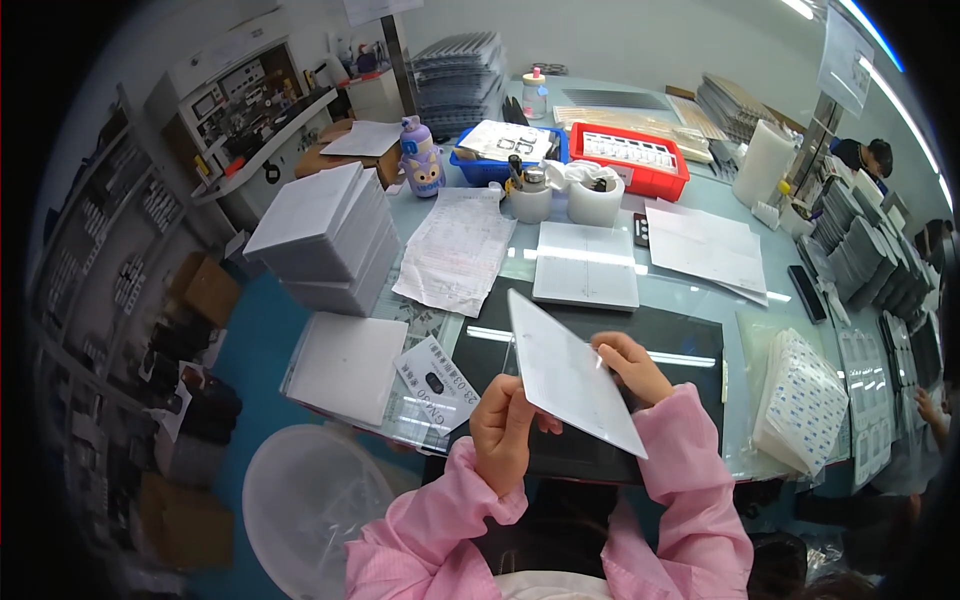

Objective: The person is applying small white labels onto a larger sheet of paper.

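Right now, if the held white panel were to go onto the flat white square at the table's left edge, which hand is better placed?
Likely the left hand: it grips the white panel and is nearer the flat white square; the right hand is farther away.

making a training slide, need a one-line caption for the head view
Left hand grips a tilted white sheet above a black mat, right hand at its edge.

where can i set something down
The black mat is bare beyond the right hand, between the white sheet stack and blue-dotted sheets. Crowded: the back, around the blue basket and red basket, and the right edge, with grey trays.
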`<state>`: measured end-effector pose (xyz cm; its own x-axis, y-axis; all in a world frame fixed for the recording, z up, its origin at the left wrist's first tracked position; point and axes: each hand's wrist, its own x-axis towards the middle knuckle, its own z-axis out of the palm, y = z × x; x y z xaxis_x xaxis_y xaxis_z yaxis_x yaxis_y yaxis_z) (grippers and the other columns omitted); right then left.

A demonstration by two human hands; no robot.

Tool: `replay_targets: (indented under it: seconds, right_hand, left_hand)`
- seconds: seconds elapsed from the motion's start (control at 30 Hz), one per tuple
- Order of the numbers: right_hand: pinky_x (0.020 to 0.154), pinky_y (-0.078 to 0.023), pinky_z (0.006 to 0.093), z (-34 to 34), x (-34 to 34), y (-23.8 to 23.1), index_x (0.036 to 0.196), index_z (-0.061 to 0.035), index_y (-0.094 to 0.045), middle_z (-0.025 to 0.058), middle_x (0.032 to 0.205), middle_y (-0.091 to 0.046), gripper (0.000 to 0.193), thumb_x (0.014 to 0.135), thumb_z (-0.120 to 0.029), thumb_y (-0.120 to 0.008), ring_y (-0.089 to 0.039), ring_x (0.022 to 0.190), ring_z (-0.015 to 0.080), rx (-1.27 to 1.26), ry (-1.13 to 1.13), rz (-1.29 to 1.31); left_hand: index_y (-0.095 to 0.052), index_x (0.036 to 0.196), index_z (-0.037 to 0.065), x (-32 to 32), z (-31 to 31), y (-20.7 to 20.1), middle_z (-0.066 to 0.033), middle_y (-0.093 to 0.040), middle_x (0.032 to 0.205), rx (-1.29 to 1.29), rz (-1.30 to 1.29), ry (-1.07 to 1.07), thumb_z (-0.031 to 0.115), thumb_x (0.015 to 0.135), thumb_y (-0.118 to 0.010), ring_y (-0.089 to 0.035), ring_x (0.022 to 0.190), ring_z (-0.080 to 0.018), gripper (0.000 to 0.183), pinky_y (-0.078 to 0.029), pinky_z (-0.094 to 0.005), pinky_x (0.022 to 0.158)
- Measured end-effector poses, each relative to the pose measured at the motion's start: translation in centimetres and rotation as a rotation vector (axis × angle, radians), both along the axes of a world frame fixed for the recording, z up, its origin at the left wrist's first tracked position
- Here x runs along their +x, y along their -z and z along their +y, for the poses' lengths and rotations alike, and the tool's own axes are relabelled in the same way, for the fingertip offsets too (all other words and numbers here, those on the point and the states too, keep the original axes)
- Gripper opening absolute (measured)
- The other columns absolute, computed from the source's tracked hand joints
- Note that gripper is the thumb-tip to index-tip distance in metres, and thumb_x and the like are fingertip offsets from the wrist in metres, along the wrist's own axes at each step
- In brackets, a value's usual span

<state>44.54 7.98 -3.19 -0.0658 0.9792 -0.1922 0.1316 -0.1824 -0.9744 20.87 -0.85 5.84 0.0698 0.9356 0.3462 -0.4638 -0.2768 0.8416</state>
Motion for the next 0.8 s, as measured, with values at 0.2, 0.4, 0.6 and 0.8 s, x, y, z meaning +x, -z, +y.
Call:
replay_targets:
  seconds: [0.2, 0.4, 0.6, 0.8]
  right_hand:
    - [0.102, -0.043, 0.0363, -7.9, -4.3, -16.6, 0.137, 0.0039, -0.051, 0.0163, 0.129, -0.061, 0.051, 0.101, -0.033, -0.052, -0.059, 0.119, 0.025, 0.679, -0.475, -0.08]
    - [0.066, -0.049, 0.0336, -6.7, -6.0, -15.8, 0.101, 0.0033, -0.064, 0.015, 0.078, -0.064, 0.026, 0.102, -0.02, -0.052, -0.06, 0.071, 0.0189, 0.556, -0.115, -0.125]
    - [0.062, -0.046, 0.0298, -0.3, -5.5, -11.6, 0.089, 0.0022, -0.064, 0.0062, 0.073, -0.061, 0.032, 0.102, -0.025, -0.053, -0.054, 0.069, 0.0108, 0.434, -0.095, -0.145]
    - [0.052, -0.042, 0.0365, -1.0, -9.5, -14.0, 0.068, -0.0027, -0.064, 0.0149, 0.058, -0.057, 0.044, 0.098, -0.035, -0.059, -0.056, 0.052, 0.029, 0.769, 0.11, -0.695]
  left_hand:
    - [-0.058, 0.088, 0.004, 1.7, 0.7, -0.9, -0.0074, -0.068, 0.071, 0.192, 0.334, -0.309, 0.008, 0.096, -0.061, -0.066, 0.062, -0.0189, 0.01, -0.049, -0.0295, 0.058]
    - [-0.054, 0.088, 0.004, 2.6, 1.1, -1.5, -0.011, -0.068, 0.076, 0.374, 0.426, -0.257, 0.005, 0.095, -0.058, -0.067, 0.064, -0.0242, 0.009, -0.051, -0.0329, 0.058]
    - [-0.053, 0.09, 0.0, 2.7, 1.6, 0.5, -0.0119, -0.067, 0.082, 0.435, 0.46, -0.232, 0.003, 0.096, -0.053, -0.066, 0.072, -0.0203, 0.006, -0.053, -0.0311, 0.068]
    - [-0.057, 0.085, 0.002, 2.3, 1.8, 1.1, -0.0103, -0.067, 0.079, 0.503, 0.604, -0.301, 0.006, 0.095, -0.058, -0.066, 0.071, -0.0212, 0.012, -0.051, -0.032, 0.066]
